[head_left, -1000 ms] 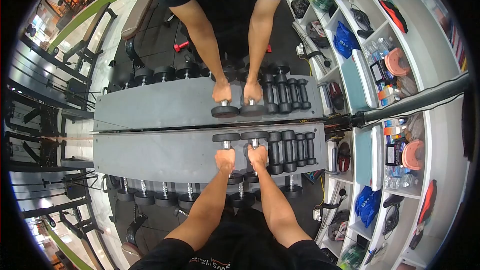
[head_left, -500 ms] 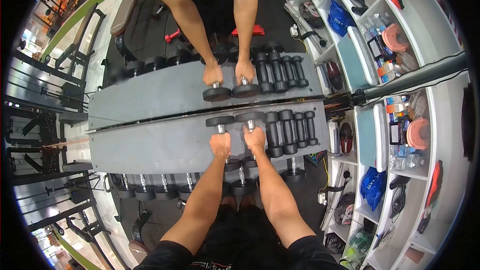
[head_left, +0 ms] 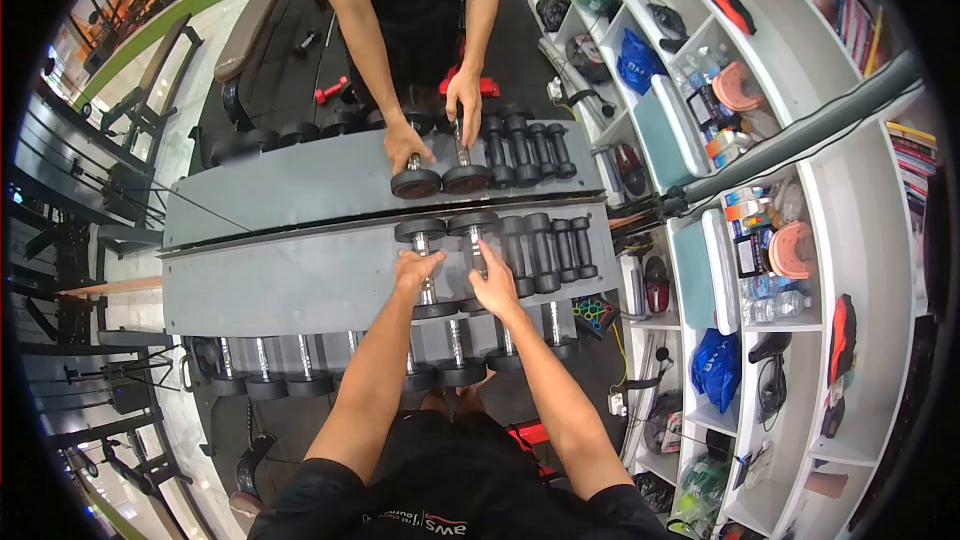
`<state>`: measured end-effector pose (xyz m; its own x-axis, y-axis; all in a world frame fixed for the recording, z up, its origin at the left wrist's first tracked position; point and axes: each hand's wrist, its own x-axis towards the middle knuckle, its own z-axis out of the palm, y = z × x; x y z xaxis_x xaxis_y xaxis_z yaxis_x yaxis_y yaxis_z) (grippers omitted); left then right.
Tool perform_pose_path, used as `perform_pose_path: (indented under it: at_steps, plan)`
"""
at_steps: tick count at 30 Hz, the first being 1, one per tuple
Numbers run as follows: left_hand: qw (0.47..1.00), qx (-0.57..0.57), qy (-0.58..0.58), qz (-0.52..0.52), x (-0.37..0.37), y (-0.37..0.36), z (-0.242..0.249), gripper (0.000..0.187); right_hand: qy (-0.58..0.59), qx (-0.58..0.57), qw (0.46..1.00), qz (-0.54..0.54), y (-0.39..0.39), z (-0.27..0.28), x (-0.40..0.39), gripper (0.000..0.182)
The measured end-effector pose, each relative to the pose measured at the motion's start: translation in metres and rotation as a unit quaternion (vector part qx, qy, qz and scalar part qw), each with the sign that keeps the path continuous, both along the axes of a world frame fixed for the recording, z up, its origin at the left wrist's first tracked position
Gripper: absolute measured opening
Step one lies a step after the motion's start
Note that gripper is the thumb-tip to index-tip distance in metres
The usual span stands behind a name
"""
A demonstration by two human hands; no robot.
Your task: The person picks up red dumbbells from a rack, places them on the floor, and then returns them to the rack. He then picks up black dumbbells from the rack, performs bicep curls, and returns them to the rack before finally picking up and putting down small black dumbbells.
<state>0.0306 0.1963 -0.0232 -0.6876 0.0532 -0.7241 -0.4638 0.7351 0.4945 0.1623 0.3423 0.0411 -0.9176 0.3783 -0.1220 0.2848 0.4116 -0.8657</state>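
On the grey shelf top lie two dumbbells with round black heads and chrome handles, side by side. Over the handle of the left dumbbell [head_left: 426, 291] is my left hand [head_left: 412, 272], its fingers loosened and the thumb stretched to the right. My right hand [head_left: 494, 285] is at the right side of the other dumbbell [head_left: 477, 252], fingers extended and apart along its handle. Neither hand is wrapped round a handle. Several smaller black dumbbells [head_left: 545, 252] stand in a row just to the right.
Behind the shelf top [head_left: 270, 290], a mirror [head_left: 300, 180] reflects the person and the weights. More dumbbells [head_left: 262, 365] rest on a lower rack at the near edge. White shelving [head_left: 810, 370] with bottles, bags and boxes stands at the right. Gym machines [head_left: 90, 310] are at the left.
Both hands have loosened from the dumbbell handles and their fingers have spread. The two dumbbells now lie closer to the smaller ones. The camera view has shifted, moving the scene slightly left.
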Motion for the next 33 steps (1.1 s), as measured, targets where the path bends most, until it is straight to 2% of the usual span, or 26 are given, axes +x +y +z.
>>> perform_pose_path:
  at_steps: [2,3,5,7,9,12,19,24,28,31,33]
  plan:
    - [0.997,0.033,0.062,0.018,0.011,-0.005,0.025,0.105,0.045,0.023,0.999,0.017,-0.007,0.019,0.018,0.073]
    - [0.992,0.08,0.096,0.025,0.017,-0.009,0.019,0.1,0.069,0.034,0.997,0.027,-0.013,0.027,0.026,0.074]
    - [0.982,0.043,0.169,-0.068,0.038,-0.014,0.042,0.098,0.054,0.095,0.992,0.058,-0.019,0.038,0.043,0.084]
    - [0.966,0.033,0.196,-0.166,0.065,-0.024,0.079,0.106,0.04,0.16,0.983,0.087,-0.027,0.045,0.055,0.092]
    - [0.946,0.097,0.238,-0.196,0.081,-0.043,0.068,0.111,0.018,0.194,0.973,0.119,-0.034,0.047,0.063,0.098]
    - [0.929,0.135,0.268,-0.219,0.103,-0.071,0.097,0.114,-0.005,0.218,0.964,0.155,-0.045,0.063,0.07,0.101]
    - [0.93,0.228,0.238,-0.16,0.14,-0.138,0.083,0.117,-0.008,0.236,0.952,0.196,-0.064,0.073,0.097,0.099]
    - [0.954,0.176,0.224,-0.09,0.159,-0.183,0.068,0.113,0.007,0.243,0.947,0.21,-0.071,0.084,0.102,0.095]
    - [0.958,0.162,0.23,-0.05,0.175,-0.204,0.075,0.112,0.022,0.237,0.946,0.22,-0.068,0.093,0.104,0.094]
    - [0.962,0.177,0.208,-0.016,0.196,-0.201,0.098,0.119,0.054,0.217,0.946,0.236,-0.062,0.093,0.11,0.094]
    - [0.958,0.165,0.233,-0.017,0.215,-0.193,0.106,0.122,0.076,0.194,0.945,0.253,-0.056,0.089,0.117,0.095]
